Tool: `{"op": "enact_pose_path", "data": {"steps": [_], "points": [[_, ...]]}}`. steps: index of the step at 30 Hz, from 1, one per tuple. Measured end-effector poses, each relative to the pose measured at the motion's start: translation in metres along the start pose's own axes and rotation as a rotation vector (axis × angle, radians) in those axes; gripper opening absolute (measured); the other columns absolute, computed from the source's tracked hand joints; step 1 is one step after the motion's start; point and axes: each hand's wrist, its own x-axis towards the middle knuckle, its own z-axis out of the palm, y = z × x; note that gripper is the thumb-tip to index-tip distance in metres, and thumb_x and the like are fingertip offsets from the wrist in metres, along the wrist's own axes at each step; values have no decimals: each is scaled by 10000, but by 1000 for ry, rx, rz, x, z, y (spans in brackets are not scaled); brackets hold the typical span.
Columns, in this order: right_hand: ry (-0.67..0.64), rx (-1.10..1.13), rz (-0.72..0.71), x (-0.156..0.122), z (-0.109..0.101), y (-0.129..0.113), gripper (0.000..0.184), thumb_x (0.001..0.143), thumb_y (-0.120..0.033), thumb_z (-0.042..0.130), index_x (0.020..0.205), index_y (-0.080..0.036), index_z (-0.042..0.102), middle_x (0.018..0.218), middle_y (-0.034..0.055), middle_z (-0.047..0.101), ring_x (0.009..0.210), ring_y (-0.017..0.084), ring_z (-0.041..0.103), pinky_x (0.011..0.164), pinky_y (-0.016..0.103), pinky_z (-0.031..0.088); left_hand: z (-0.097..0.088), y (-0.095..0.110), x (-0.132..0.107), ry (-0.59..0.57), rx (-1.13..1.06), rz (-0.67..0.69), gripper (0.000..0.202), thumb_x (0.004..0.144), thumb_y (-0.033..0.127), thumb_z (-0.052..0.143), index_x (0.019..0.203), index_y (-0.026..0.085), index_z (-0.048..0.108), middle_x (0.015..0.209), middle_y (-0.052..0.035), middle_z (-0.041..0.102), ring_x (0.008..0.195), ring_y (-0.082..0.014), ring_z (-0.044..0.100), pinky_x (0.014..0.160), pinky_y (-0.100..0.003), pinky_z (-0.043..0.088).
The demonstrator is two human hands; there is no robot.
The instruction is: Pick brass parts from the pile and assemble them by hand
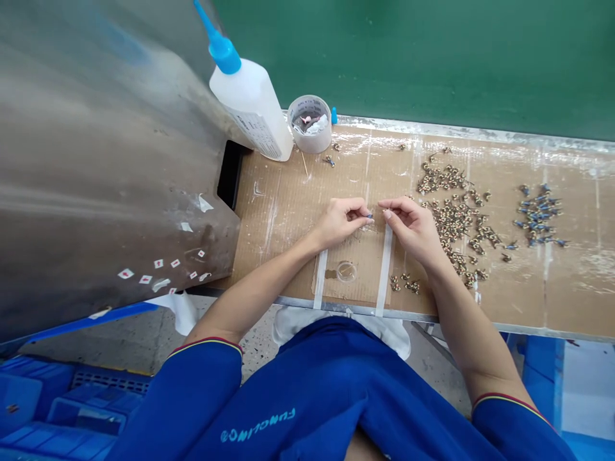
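The left hand and the right hand are held together above the middle of the counter, with the fingers bent and not open flat. The left hand pinches a small blue-tipped part between thumb and finger, so this part is in the air just over the counter. The right fingertips are closed to a pinch just beside it, but the view is poor here and I cannot tell if they also hold something thin.

The counter is covered with corrugated cardboard and stands against a green wall. A large grey metal panel leans in from the left side, with small white and red stickers on its lower part. Blue plastic crates are on the floor at the lower left. Near the back of the counter stands a white squeeze bottle with a blue nozzle, tilted, and beside it is a round tub with white and pink scraps inside.

To the right of the right hand lies a wide scatter of brass fittings, and further right is a smaller group of blue-tipped parts. Between two white tape strips, close to the front edge, sits a small clear round dish.
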Motion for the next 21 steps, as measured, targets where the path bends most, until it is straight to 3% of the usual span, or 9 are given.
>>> {"op": "enact_pose_path", "data": {"steps": [5,9,12,14,17,21], "points": [[-61,-151,-70,2,-3,2,65,868,-240,743,915,-234,789,804,28,704,715,185,632,708,347,535,-1,-1,0,8,-19,13,166,790,262,721,705,142,645,652,25,586,625,-86,476,636,-232,404],[-86,-338,-118,3,-6,7,97,884,-198,702,847,-236,783,860,52,689,795,216,644,756,380,535,-2,0,1,10,-17,1,188,780,291,730,703,146,639,653,21,589,615,-89,467,623,-237,403],[-72,-413,-185,3,-11,8,110,908,-221,680,935,-246,783,1059,90,683,1000,266,652,877,430,536,-2,1,1,2,-18,-6,182,782,290,728,713,147,639,650,22,581,605,-87,457,619,-239,402],[-43,-458,-184,1,-15,7,145,925,-254,677,1045,-243,758,1120,102,660,1035,278,637,893,435,532,-3,2,0,4,-19,-12,187,785,290,731,713,147,634,643,26,568,596,-83,447,611,-237,392],[4,-555,-112,-3,-12,3,208,954,-350,683,1104,-208,696,1021,99,650,930,272,625,854,421,522,-4,3,0,-5,-16,-32,193,791,282,732,711,148,619,641,24,568,596,-84,450,603,-235,385],[11,-658,-36,-7,5,0,235,1005,-418,611,1027,-189,659,950,109,654,877,273,611,820,404,500,-2,2,0,-23,-22,-30,203,804,288,715,708,151,601,641,20,570,605,-89,461,596,-231,380]]}}
